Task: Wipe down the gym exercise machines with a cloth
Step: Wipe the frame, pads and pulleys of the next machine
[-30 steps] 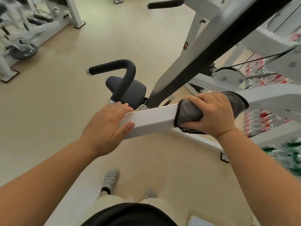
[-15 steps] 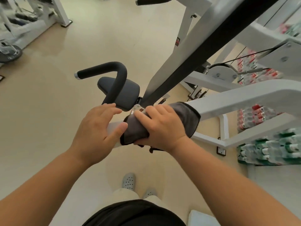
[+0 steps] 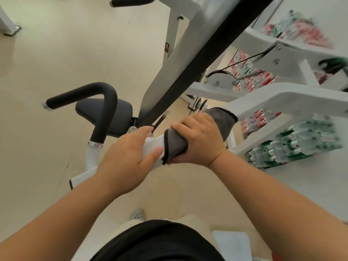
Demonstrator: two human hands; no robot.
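with right hand [image 3: 199, 140] curled tight round cloth [image 3: 175, 146] on the white bar [image 3: 151, 145], drag along its length with even pressure, bracing with left hand [image 3: 128, 157], apparently clasping bar just beside.

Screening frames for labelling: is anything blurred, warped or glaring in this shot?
Head view: the left hand on the white bar and the right hand gripping the cloth are sharp; the bottle packs at right are smeared; the edges show wide-angle stretch; light is soft, no glare.
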